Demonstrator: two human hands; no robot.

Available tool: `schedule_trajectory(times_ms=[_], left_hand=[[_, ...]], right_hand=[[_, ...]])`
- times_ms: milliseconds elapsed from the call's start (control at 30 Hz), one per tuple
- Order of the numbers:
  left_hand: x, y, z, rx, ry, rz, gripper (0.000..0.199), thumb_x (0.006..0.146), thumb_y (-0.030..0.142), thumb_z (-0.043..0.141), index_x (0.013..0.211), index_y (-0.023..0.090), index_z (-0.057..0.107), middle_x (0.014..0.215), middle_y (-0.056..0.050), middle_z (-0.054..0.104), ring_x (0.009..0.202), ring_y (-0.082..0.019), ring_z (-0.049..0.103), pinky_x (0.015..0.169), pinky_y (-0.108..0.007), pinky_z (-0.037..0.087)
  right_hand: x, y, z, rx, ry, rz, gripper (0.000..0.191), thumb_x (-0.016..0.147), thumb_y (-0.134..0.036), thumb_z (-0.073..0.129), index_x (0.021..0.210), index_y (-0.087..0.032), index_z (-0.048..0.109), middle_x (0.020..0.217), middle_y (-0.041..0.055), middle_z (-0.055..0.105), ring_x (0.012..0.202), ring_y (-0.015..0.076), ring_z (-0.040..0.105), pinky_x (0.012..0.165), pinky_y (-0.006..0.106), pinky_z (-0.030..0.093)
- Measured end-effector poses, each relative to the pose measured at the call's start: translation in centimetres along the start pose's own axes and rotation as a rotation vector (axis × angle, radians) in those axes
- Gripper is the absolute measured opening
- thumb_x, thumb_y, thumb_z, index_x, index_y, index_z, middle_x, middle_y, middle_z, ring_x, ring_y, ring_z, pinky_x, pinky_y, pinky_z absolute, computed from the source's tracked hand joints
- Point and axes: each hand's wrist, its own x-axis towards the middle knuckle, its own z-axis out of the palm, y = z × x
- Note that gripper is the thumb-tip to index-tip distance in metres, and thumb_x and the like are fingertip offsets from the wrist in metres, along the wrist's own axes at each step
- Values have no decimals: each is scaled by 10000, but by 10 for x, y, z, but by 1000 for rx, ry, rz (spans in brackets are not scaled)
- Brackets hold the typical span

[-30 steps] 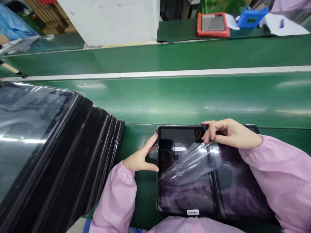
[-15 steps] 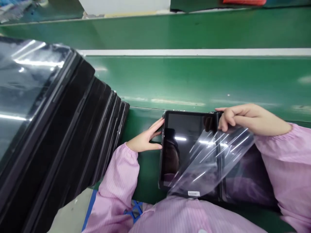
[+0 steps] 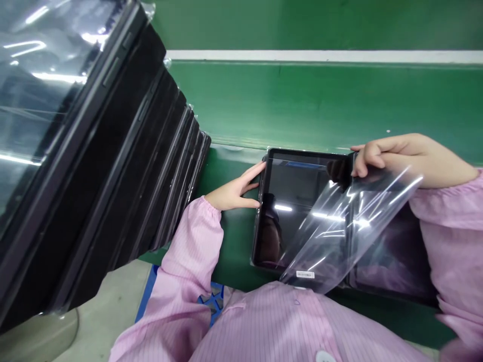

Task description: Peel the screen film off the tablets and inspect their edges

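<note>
A dark tablet (image 3: 290,186) lies face up, its glossy screen showing reflections. My left hand (image 3: 241,191) has its fingers stretched out, the tips against the tablet's left edge. Between the curled thumb and fingers of my right hand (image 3: 411,160) is the upper part of a clear plastic film (image 3: 339,231). The film is lifted off the screen's upper left and slopes down to the lower edge, where a small white label (image 3: 305,274) shows. To the right, touching or very near the first, lies a second dark screened device (image 3: 396,261), partly hidden by my right arm.
A tall stack of dark tablets (image 3: 124,146) rises close on the left, the top one wrapped in shiny clear plastic. The worktop (image 3: 294,105) is green, with a white strip (image 3: 320,56) across it. Below left are a pale floor (image 3: 113,296) and a blue lattice piece (image 3: 214,300).
The view has tilted down and shifted, so the stack looks nearer. My right hand keeps its pinch on the film, which is drawn slightly further right. My left hand stays at the tablet's edge.
</note>
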Motion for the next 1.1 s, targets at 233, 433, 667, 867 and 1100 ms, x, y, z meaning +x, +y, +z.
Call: schedule_trajectory(times_ms=[233,433,667,867,1100], left_hand=[[0,3,3,-30,7,14,1045,740,356,808,1568,366,171,1689,1,10,1546,-312,15,1237,-494,184],[-6,3,3,-43,84,-75,1266,583,501,890,1579,339,126,1686,-26,3,1537,-338,-27,1227,-477,207],[-13,6,13,106,72,-102,1364,597,579,857,1568,366,-76,1681,-45,-118,1528,-346,-109,1228,-561,77],[-18,2,20,260,69,-78,1191,810,389,750,1527,413,-201,1678,-45,-148,1539,-315,-97,1209,-620,-1],[-21,3,17,269,58,-107,1119,853,349,705,1526,434,-185,1676,-41,-159,1529,-323,-118,1202,-637,25]], right_hand=[[-1,4,2,128,31,129,190,879,-201,565,694,-163,549,684,4,691,597,69,618,673,292,519],[13,-12,6,2,-118,109,269,784,-10,607,998,-159,674,754,-38,726,738,135,712,771,308,574],[27,-43,31,77,-78,118,433,857,-14,601,1260,-172,603,647,-63,661,453,68,589,526,188,510],[33,-43,65,596,-61,128,270,945,-5,448,1094,-152,619,652,-25,652,541,99,671,548,182,544],[24,-29,73,208,224,51,311,1008,-210,457,1307,-146,511,873,33,690,691,148,684,727,295,557]])
